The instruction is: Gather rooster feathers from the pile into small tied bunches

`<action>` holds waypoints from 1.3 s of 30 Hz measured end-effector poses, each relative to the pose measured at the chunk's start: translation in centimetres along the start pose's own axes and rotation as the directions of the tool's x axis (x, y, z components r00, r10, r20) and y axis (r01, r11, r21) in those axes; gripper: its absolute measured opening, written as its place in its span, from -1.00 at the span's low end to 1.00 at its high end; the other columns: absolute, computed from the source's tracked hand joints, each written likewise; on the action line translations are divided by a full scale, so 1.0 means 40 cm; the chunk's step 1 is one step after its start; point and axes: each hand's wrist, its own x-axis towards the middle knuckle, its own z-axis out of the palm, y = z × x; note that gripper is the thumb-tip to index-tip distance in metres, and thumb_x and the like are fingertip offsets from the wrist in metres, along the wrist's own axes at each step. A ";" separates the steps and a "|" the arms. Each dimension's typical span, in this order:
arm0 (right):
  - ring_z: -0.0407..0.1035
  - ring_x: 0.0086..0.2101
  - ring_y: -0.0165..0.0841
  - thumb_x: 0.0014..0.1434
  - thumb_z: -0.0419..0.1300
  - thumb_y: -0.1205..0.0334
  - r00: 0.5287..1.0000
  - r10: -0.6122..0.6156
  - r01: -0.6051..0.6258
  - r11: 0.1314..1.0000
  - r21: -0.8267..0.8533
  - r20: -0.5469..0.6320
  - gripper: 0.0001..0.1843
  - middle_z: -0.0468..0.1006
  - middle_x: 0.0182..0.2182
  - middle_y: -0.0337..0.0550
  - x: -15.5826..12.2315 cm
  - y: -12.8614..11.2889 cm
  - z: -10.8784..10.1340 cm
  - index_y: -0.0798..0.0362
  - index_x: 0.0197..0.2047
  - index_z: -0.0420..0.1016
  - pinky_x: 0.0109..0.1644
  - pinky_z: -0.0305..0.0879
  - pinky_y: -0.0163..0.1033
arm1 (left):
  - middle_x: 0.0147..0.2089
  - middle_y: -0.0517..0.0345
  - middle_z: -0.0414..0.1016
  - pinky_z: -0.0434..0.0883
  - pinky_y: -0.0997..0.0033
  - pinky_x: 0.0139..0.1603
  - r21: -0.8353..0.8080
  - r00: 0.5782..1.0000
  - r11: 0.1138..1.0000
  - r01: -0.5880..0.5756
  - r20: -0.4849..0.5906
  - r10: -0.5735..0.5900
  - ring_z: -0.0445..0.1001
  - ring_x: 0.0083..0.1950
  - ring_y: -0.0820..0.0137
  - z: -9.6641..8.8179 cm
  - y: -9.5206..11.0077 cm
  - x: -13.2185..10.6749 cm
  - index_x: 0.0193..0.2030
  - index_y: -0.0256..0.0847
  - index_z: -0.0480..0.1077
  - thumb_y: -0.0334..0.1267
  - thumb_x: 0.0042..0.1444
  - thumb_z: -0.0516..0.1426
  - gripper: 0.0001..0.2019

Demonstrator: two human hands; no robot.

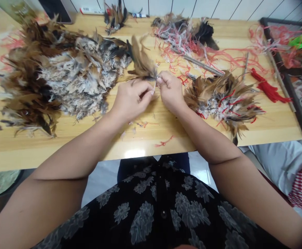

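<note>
My left hand and my right hand meet over the middle of the wooden table, fingers pinched together. Between them they hold the base of a small bunch of brown feathers, which fans up and to the left. A large heap of brown, black and grey-white feathers lies just left of my left hand. A smaller bundle of brown feathers bound with red thread lies right of my right hand.
Tangled red and white threads with dark feathers lie at the far middle, a thin stick among them. A red tassel and a black-framed tray sit at the right. Red thread scraps lie near the front edge.
</note>
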 end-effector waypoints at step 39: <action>0.19 -0.49 -0.56 0.66 0.22 0.49 0.777 0.306 -0.618 0.206 0.758 0.550 -0.57 0.35 -0.45 -0.44 -0.047 -0.097 -0.002 -0.03 -0.28 0.26 -0.41 0.07 -0.51 | -0.01 -0.06 0.74 0.75 -0.16 0.09 -0.198 0.931 0.930 -0.309 -0.263 0.254 0.77 0.11 -0.08 0.012 -0.096 0.041 -0.20 0.09 0.57 0.31 0.54 0.40 -0.58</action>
